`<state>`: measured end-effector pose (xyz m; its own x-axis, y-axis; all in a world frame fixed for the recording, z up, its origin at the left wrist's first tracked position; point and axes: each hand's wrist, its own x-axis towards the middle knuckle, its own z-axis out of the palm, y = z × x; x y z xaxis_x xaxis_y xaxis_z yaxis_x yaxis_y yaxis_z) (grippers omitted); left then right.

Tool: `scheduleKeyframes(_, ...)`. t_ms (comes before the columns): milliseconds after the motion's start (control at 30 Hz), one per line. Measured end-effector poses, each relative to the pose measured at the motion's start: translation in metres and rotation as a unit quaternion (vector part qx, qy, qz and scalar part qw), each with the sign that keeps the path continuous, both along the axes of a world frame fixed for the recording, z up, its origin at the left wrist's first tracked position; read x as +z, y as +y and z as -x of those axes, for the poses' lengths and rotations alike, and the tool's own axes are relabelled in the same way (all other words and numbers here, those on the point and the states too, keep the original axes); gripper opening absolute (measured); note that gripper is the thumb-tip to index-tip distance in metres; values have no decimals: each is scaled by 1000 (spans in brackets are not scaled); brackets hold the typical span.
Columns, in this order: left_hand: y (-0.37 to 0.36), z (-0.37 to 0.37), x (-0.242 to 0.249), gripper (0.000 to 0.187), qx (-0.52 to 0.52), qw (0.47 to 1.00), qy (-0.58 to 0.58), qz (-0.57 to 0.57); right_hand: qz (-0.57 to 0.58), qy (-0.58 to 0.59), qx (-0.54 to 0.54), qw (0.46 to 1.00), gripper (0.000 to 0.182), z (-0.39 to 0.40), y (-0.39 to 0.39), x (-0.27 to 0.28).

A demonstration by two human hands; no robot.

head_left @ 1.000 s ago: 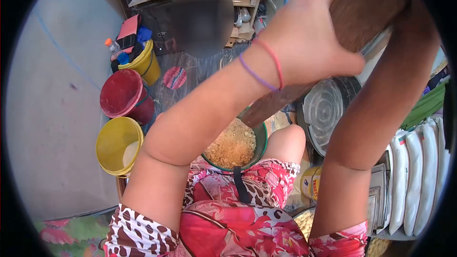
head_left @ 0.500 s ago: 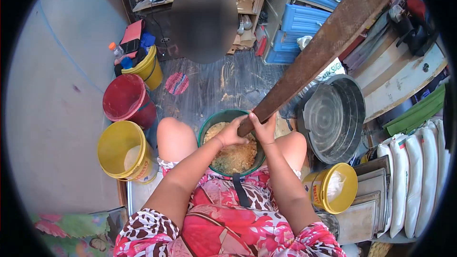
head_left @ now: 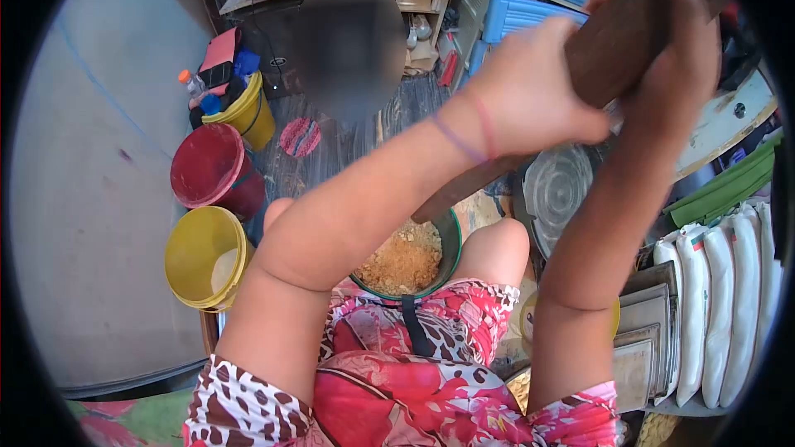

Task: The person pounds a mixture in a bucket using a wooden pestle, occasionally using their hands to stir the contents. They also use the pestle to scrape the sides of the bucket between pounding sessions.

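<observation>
A long dark-brown wooden beam point(head_left: 619, 48) slants from the upper right down to a green bucket point(head_left: 455, 257) between my thighs. My left hand point(head_left: 538, 79) is closed round the beam's upper part, with thin pink and purple bands on its wrist. Gripping the opposite side, a little higher, is my right hand point(head_left: 686, 50), slightly blurred. Crumbly yellow-brown material point(head_left: 406, 263) fills much of the bucket. The beam's lower end overlaps the bucket's far rim in this view; my left forearm hides part of the bucket.
Along the left wall stand a yellow bucket point(head_left: 201, 261), a red bucket point(head_left: 207, 167) and another yellow one point(head_left: 252, 124) with items on top. To the right are a black basin point(head_left: 559, 199), stacked trays point(head_left: 633, 372) and white sacks point(head_left: 720, 306). A pink round mat point(head_left: 300, 137) lies ahead.
Both hands have moved from the beam's lower end by the bucket up to its upper part at the right. The beam's lower end remains near the bucket.
</observation>
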<state>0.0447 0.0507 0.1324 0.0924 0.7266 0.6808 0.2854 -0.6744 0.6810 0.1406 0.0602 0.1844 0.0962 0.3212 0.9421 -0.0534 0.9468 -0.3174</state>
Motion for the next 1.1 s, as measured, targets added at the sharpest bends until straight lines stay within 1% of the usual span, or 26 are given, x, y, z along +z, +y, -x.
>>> scheduleKeyframes(33,2,-1,15,55,0,1000,2,-21,-46,13,97,994,47,5,-5,12)
scheduleKeyframes(67,2,-4,19,54,-3,999,-24,-46,10,34,6,999,44,9,-10,18)
scheduleKeyframes(100,3,-6,19,53,-6,996,-49,-71,22,27,-9,999,46,5,-9,20)
scheduleKeyframes(167,-4,-5,-7,56,-20,999,-29,28,75,11,-46,996,51,-9,5,-15)
scheduleKeyframes(200,-4,-4,-39,62,-10,997,-24,73,117,9,-60,991,55,-13,11,-45)
scheduleKeyframes(233,1,-3,-91,70,-86,989,-101,72,157,5,-74,985,59,-13,18,-90)
scheduleKeyframes(267,5,1,-152,74,-56,992,-73,83,151,-12,-114,982,63,-9,28,-160)
scheduleKeyframes(300,7,7,-218,73,-95,970,-133,179,148,-65,-193,968,71,-3,42,-261)
scheduleKeyframes(333,0,17,-268,67,-101,956,-154,228,205,-90,-108,969,63,13,29,-323)
scheduleKeyframes(367,14,22,-336,86,-77,944,-99,303,389,-7,77,918,70,13,30,-361)
scheduleKeyframes(500,12,33,-321,86,-56,926,-2,372,414,-58,113,901,68,8,26,-348)
scheduleKeyframes(567,3,27,-319,77,-39,937,-96,333,417,-50,104,901,71,10,18,-345)
scheduleKeyframes(600,5,23,-331,72,-85,929,-191,306,376,-22,98,921,74,14,17,-347)
scheduleKeyframes(633,3,24,-321,70,-76,942,-133,300,365,-22,101,925,74,13,19,-337)
scheduleKeyframes(700,-2,26,-308,64,-56,949,-108,291,228,-61,54,970,63,12,16,-304)
scheduleKeyframes(733,-1,28,-285,64,-52,951,-107,287,196,-55,35,978,63,11,17,-274)
scheduleKeyframes(800,-5,27,-203,58,-53,968,-50,240,166,-63,61,982,62,8,18,-186)
scheduleKeyframes(833,-12,27,-149,58,-49,969,-18,242,157,-58,30,985,63,7,11,-136)
scheduleKeyframes(867,-10,23,-115,60,-48,995,-20,91,199,-32,-28,979,78,6,-7,-85)
scheduleKeyframes(900,-14,19,-77,63,-43,997,-49,29,89,-18,-71,993,66,6,-13,-38)
scheduleKeyframes(933,-15,15,-41,64,-30,998,-46,-23,98,-20,-71,992,66,8,-29,-2)
scheduleKeyframes(967,-22,15,-7,66,27,999,18,-27,66,-25,-6,997,50,12,-44,30)
scheduleKeyframes(1000,-20,14,22,61,13,999,13,-32,34,-29,60,997,42,15,-50,51)
scheduleKeyframes(1033,-14,13,38,55,0,999,9,-40,6,-59,120,991,41,9,-40,64)
scheduleKeyframes(1067,-9,13,40,55,0,999,8,-37,10,-60,120,991,41,12,-42,65)
scheduleKeyframes(1100,-5,14,42,56,-2,999,18,-39,70,-15,129,989,41,17,-49,65)
